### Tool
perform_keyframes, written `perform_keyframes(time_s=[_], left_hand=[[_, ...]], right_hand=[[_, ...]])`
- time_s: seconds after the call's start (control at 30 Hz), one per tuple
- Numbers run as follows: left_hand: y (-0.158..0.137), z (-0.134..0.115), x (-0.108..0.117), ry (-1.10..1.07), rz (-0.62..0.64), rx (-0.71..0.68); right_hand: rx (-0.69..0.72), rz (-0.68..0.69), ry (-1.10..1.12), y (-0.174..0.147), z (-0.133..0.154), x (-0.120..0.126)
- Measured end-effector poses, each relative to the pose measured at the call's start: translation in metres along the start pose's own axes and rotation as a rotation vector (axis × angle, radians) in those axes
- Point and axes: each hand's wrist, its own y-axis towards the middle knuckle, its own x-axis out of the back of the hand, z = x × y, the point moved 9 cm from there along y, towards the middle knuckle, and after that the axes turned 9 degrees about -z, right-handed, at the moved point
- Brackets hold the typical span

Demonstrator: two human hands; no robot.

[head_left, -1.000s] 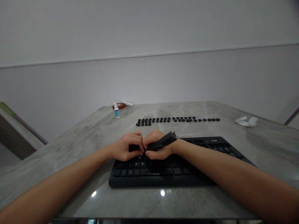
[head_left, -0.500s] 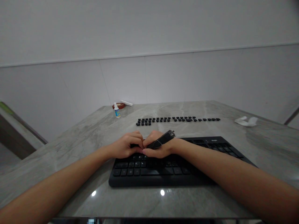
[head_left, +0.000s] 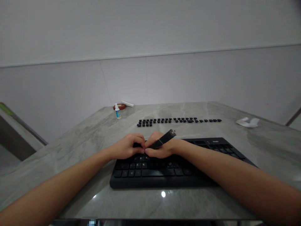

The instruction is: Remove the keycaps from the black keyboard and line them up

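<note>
At the near edge of the desk (head_left: 145, 205), a small bright reflection shows on the grey, marbled top, with a fainter one to its left. The black keyboard (head_left: 164, 183) lies just beyond, its long near edge facing the wearer. On its near row, the space bar (head_left: 158, 172) and the keys to either side of it are in place; farther in, some spots catch the light, and the hands and their shadow hide much of the middle.

The left hand (head_left: 130, 146) and right hand (head_left: 161, 147) meet over the far left part of the keyboard, fingertips touching or nearly so. The left thumb and fingers are drawn in close together; whether they pinch anything cannot be told. The right hand is closed around a slim black tool (head_left: 166, 138), which slants up to the right and ends in a metallic-looking tip; its lower end is hidden by the fingers. The right forearm crosses above the keyboard, whose far right part shows beyond it.

Farther back, small black keycaps (head_left: 162, 121) stand in rows across the desk. Well to their right lies crumpled white paper (head_left: 248, 122). At the far left are an upright white bottle (head_left: 118, 112) with a blue label, a reddish-brown object (head_left: 122, 107) just behind it and a white strip (head_left: 128, 104), before the pale wall (head_left: 150, 78).
</note>
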Motion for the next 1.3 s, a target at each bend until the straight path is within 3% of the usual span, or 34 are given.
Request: perform_keyframes(time_s=[0.5,0.9,1.3], left_hand=[[0.001,0.019,-0.004,-0.043,-0.059,0.158],[0.001,0.023,-0.002,-0.029,-0.087,0.212],[0.004,0.022,-0.003,-0.051,-0.095,0.157]], right_hand=[[-0.017,0.049,-0.103,0.001,0.0,-0.001],[-0.128,0.046,-0.1,0.0,-0.002,0.002],[-0.394,-0.217,0.175,-0.021,-0.013,0.005]])
